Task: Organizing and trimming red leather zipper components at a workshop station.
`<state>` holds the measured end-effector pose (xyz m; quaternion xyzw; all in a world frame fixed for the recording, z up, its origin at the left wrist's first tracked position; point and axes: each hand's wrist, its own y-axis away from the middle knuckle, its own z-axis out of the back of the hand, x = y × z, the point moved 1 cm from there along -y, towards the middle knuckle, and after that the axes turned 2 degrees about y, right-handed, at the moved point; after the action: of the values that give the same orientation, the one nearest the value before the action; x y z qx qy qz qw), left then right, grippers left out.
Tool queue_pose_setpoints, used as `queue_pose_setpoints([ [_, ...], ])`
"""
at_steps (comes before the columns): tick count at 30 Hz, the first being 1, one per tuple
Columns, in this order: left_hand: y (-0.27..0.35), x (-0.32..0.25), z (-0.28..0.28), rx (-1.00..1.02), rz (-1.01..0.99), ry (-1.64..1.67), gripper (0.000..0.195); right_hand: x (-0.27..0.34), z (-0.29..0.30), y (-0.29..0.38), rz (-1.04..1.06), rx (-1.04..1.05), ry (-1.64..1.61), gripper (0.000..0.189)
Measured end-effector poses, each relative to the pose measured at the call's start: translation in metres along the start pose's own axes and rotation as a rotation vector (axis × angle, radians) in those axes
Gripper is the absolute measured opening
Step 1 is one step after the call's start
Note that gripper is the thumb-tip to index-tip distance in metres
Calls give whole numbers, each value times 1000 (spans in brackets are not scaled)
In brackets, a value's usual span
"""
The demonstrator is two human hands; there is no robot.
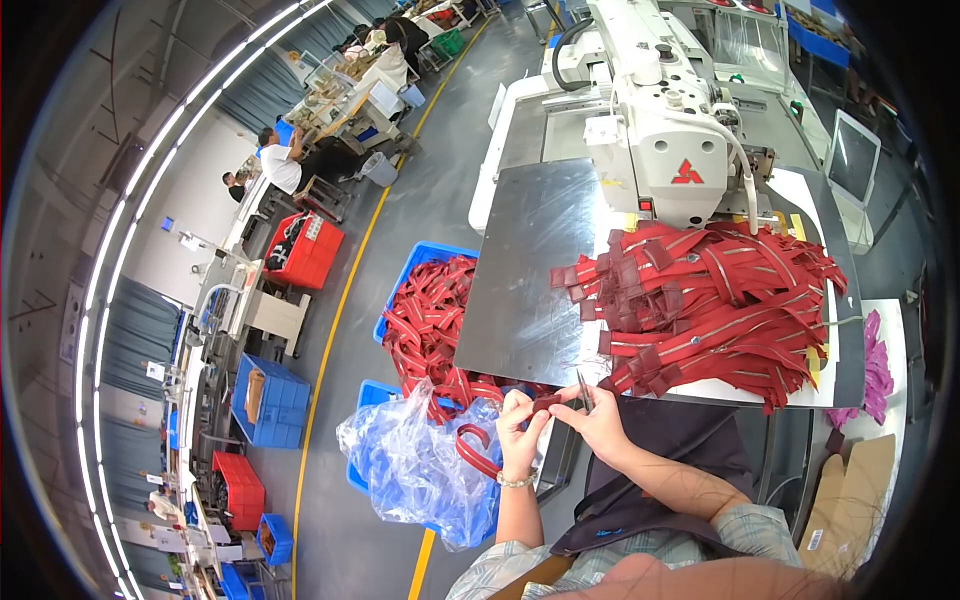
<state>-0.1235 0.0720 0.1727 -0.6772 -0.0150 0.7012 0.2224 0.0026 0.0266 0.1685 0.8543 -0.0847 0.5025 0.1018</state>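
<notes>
My left hand (519, 429) pinches the dark red end tab (546, 403) of a red zipper strip (477, 450), whose tail curls down by my wrist. My right hand (600, 424) touches the same tab with thumb and fingertips and also holds small metal thread snips (583, 391), blades pointing up. Both hands are just off the near edge of a metal plate (525, 285). On the plate, to the right, lies a large heap of red zipper strips (720, 300) with dark red tabs and loose threads, below the head of a white industrial sewing machine (675, 157).
Left of the plate stands a blue crate (382, 328) full of red strips. A clear plastic bag (427, 472) covers another blue crate (354, 480). At right are pink strips (874, 375) and cardboard (847, 502). People sit at far benches, one in a white shirt (281, 166).
</notes>
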Motion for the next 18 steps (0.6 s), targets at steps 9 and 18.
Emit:
queue_pose_setpoints([
  [9,3,7,6,43,30,-33,10,-2,9,-1,-321,285,-162,16],
  [18,-3,4,12,58,99,-73,20,8,26,17,-464,333,-168,20],
])
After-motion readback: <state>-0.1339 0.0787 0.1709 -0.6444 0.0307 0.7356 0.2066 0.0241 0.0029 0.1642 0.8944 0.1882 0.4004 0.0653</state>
